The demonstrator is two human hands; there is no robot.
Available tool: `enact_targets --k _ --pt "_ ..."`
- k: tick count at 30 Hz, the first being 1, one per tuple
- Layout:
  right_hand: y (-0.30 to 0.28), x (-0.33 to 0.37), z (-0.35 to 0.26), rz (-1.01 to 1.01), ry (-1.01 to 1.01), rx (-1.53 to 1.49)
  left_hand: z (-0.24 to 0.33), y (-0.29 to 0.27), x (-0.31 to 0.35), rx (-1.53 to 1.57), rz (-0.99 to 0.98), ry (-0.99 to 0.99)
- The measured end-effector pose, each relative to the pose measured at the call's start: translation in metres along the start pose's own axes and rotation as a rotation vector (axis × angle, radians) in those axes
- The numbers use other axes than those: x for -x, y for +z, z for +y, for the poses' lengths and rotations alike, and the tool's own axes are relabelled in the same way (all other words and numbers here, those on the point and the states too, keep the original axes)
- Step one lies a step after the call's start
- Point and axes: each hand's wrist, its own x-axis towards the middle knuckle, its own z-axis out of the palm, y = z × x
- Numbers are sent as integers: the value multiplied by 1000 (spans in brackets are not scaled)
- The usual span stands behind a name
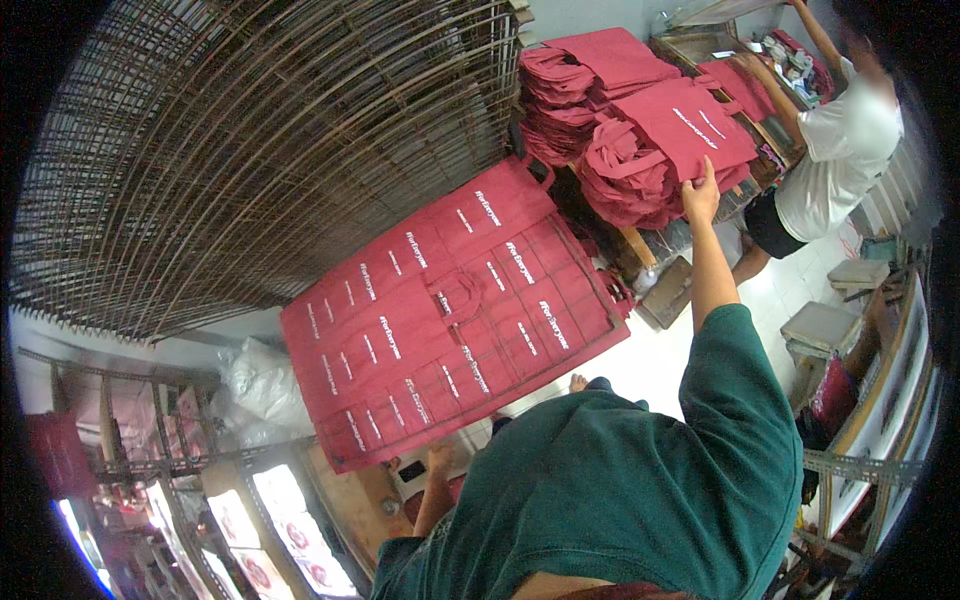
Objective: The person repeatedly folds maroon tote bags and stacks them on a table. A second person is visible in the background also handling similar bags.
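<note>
My right arm reaches forward to a pile of red cloth tote bags with looped handles. There my right hand [699,196] is at the near edge of the top red tote bag [685,120], gripping it with the index finger laid along the cloth. That bag lies flat with white print on it. My left hand [438,462] is low beside the near edge of a wire drying rack [617,312]; its fingers are small and partly hidden. Across the rack lie several red printed bags [390,335], overlapping in rows.
Many wire rack shelves [270,150] are raised above the rack's far left side. Another person [840,160] in a white shirt works at a bench at the far right. More stacked red bags [610,60] stand behind. Clear plastic sacks [262,380] and framed screens [880,400] flank me.
</note>
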Motion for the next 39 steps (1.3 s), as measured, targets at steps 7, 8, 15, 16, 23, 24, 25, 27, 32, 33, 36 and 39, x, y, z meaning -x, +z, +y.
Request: enact_targets --k 7,8,15,16,23,24,25,27,32,33,36,39 --pt "18 -8 26 30 -358 -401 18 57 70 31 1 13" --pt "5 -5 13 54 -448 -288 52 69 95 -92 -11 51" --pt "-86 -12 -85 205 -754 -355 50 94 20 -411 -88 478" --pt "-99 -14 -95 242 -771 -394 79 120 26 -234 -99 563" --pt "-159 7 -169 55 -807 -1164 302 265 150 130 -878 80" --pt "-148 -3 -162 14 -884 -1164 313 279 154 229 -1038 -37" --pt "-148 8 -166 -84 -735 -1186 324 292 162 316 -1170 -111" --pt "-146 30 -172 -260 -485 -1228 340 314 181 481 -1425 -269" --pt "-131 73 -170 -490 -275 -1339 357 336 205 793 -1568 -211" --pt "-129 78 -167 -516 -248 -1355 365 333 213 823 -1394 -127" --pt "-124 90 -166 -577 -193 -1399 381 324 202 841 -887 -19" --pt "-115 102 -166 -641 -136 -1432 377 315 172 726 -561 7"
